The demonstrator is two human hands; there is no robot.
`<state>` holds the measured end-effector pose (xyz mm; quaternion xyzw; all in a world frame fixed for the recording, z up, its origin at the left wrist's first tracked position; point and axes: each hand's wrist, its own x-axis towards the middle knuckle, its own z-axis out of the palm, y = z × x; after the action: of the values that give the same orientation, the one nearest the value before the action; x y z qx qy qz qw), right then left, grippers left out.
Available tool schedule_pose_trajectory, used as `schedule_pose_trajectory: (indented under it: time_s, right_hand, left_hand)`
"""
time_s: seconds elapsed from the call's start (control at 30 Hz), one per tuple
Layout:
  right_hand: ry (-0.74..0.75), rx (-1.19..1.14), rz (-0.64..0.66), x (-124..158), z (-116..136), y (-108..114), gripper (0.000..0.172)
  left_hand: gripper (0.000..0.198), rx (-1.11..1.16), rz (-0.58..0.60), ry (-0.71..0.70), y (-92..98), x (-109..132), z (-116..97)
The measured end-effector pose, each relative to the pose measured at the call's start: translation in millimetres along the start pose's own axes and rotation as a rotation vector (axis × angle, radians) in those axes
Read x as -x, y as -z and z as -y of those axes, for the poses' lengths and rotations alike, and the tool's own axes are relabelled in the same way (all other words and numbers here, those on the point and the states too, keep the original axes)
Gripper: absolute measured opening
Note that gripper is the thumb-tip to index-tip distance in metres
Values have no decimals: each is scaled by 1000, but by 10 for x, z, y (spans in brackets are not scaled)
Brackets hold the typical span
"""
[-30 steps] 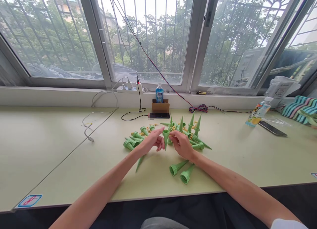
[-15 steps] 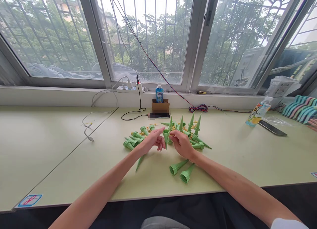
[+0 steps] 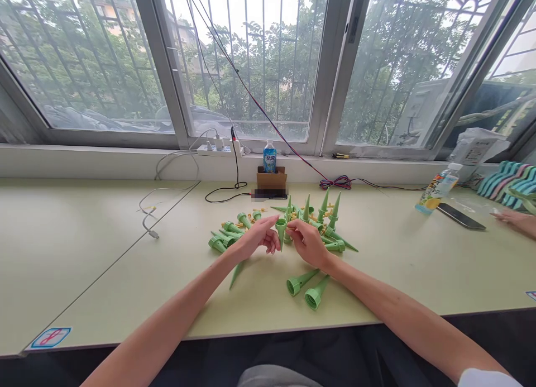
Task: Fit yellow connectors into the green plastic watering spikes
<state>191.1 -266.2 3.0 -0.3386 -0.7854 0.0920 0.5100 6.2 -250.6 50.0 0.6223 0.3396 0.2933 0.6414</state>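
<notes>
My left hand (image 3: 266,234) is closed on a green plastic watering spike (image 3: 281,226), held upright with its wide open end on top. At the spike's right side my right hand (image 3: 307,242) pinches a small yellow valve (image 3: 288,227), mostly hidden by the fingers. Two loose green spikes (image 3: 315,296) lie in front of my right wrist, open ends facing me. More spikes (image 3: 221,242) lie to the left of my left hand. Behind my right hand several assembled spikes (image 3: 323,207) stand point up, with small yellow valves among them.
A blue-labelled bottle (image 3: 269,157) is behind a small cardboard box (image 3: 271,180). To the right are a drink bottle (image 3: 438,190), a phone (image 3: 460,216) and hangers (image 3: 508,180). Another person's hand (image 3: 519,220) reaches in at the right edge. Cables (image 3: 146,214) lie on the left.
Another person's hand has come into view at the right edge, near a green object. My hands and the spike between them have barely moved.
</notes>
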Motion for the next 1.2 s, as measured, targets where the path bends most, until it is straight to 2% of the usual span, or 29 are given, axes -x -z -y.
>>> schedule_pose_trajectory:
  time_s: [1.2]
  right_hand:
    - [-7, -7, 15, -11, 16, 36, 14]
  left_hand:
    - [44, 3, 0, -10, 3, -7, 26]
